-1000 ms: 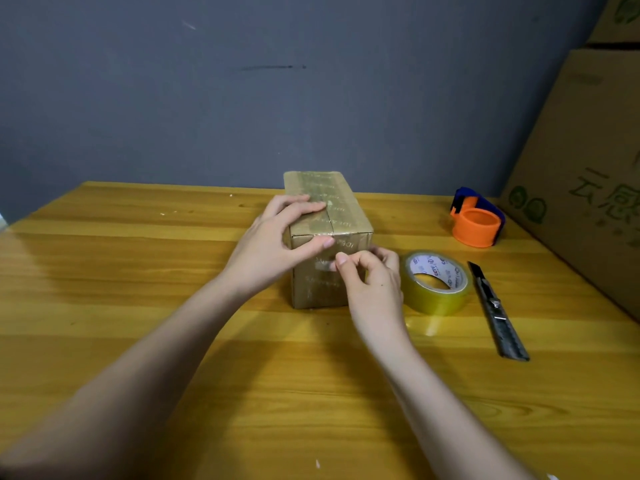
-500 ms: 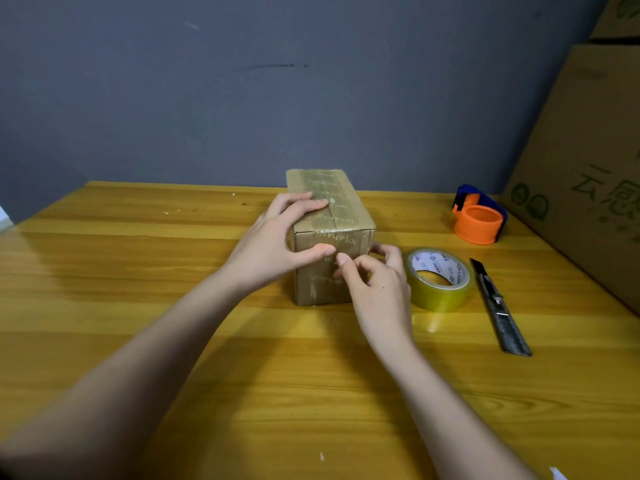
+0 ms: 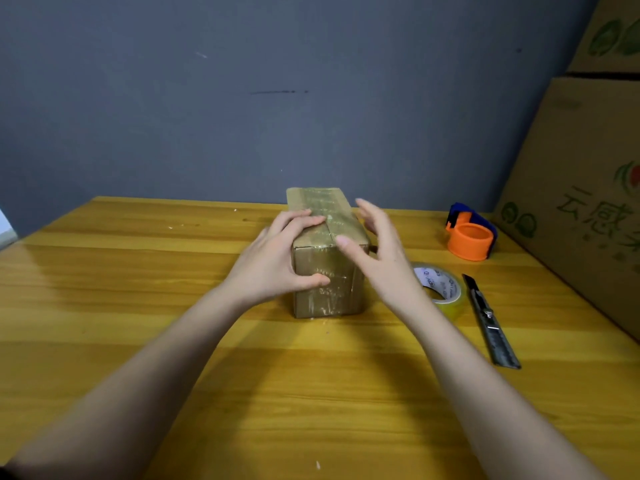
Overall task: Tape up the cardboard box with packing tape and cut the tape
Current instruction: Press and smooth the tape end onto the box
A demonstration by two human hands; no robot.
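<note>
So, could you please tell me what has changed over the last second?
The right hand has let go of the near end of the cardboard box and lifted, fingers spread, above its right side. The left hand still holds the box; tape roll, utility knife and orange dispenser lie as before.

2 bare forearms, no sleeves, left hand [image 3: 277, 261] and right hand [image 3: 384, 258] ringless.
</note>
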